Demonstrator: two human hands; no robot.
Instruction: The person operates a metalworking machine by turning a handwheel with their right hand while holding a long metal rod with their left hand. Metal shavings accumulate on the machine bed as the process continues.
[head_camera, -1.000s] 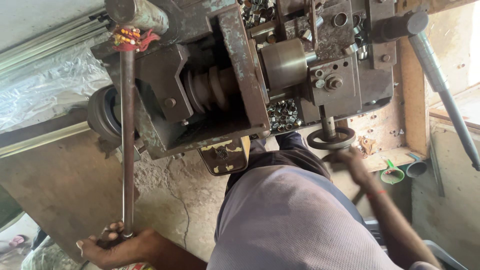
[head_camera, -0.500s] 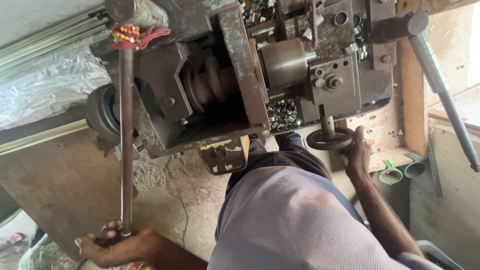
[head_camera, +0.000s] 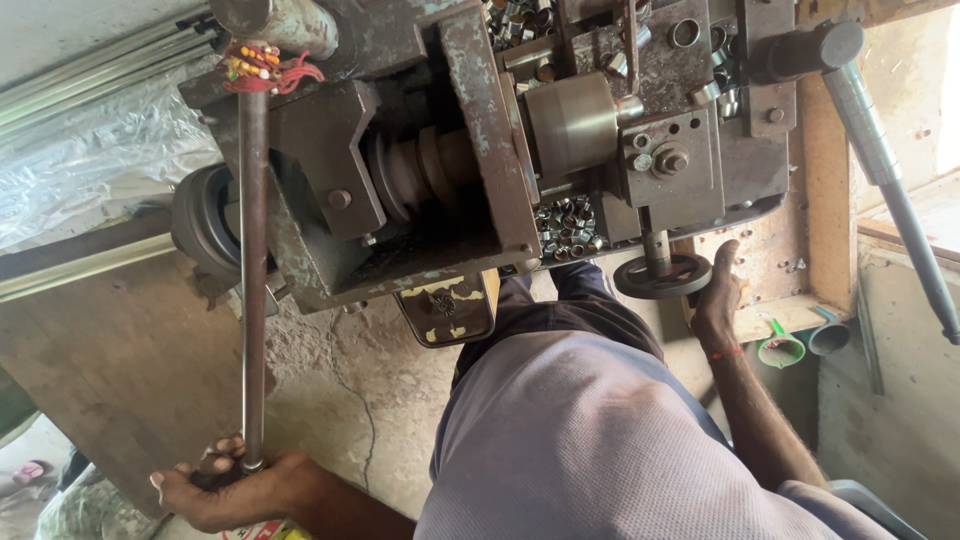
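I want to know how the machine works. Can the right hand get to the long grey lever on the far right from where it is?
Probably yes. The right hand rests on the small black handwheel, and only open air and wooden boards lie between it and the long grey lever. The left hand grips the long steel bar.

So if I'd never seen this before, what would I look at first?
Probably the big rusty lathe filling the top, with little metal rings piled in its middle. The left hand, at bottom left, grips a long steel bar. The right hand rests on a small black handwheel.
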